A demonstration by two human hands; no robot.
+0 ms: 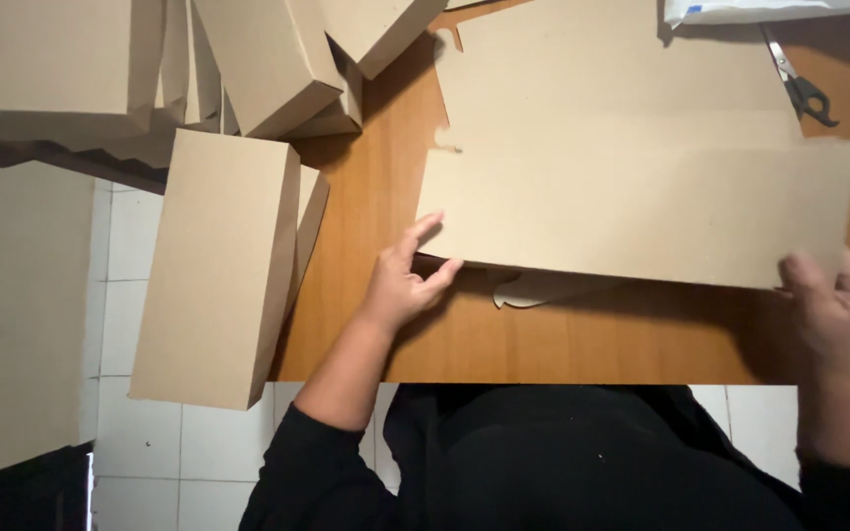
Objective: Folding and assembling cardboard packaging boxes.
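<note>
Flat cardboard sheet, long axis left to right across the wooden surface at centre frame, front flap raised, pinched at lower-left corner by left hand, gripped at lower-right by right hand.

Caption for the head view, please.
Both hands, left hand and right hand, fold a flat cardboard sheet on a wooden table beside finished boxes.

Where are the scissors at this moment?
In the head view, the scissors lie on the wooden table at its far right corner, between the flat cardboard sheet and the table's edge, just below a white packet.
</note>
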